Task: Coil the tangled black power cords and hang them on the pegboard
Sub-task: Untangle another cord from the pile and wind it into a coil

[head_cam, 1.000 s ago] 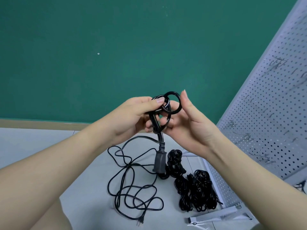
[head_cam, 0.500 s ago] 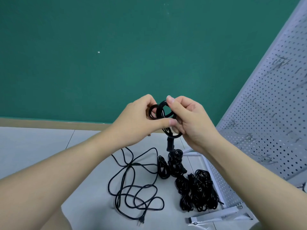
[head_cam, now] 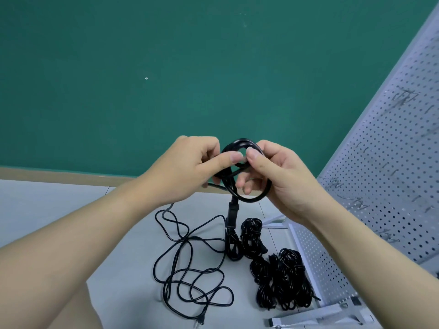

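A black power cord (head_cam: 255,199) is wound into small loops held up in front of the green wall. My left hand (head_cam: 190,169) pinches the loops on their left side between thumb and fingers. My right hand (head_cam: 280,176) grips the loops from the right, thumb on top, fingers through the ring. The cord's connector end (head_cam: 232,214) hangs straight down below the hands. The rest of this cord trails in a loose tangle (head_cam: 190,269) on the floor, ending in a plug (head_cam: 200,322). The white pegboard (head_cam: 392,174) leans at the right, with wire hooks on it.
Several bundled black cords (head_cam: 280,279) lie on the grey floor beside the pegboard's base frame (head_cam: 316,317). Another small bundle (head_cam: 251,236) sits just behind them. A tan skirting strip (head_cam: 59,173) runs along the foot of the green wall.
The loops have been gathered closer together and turned. My right hand went from flat behind the ring to gripping it with thumb on top. The connector hangs a little higher.
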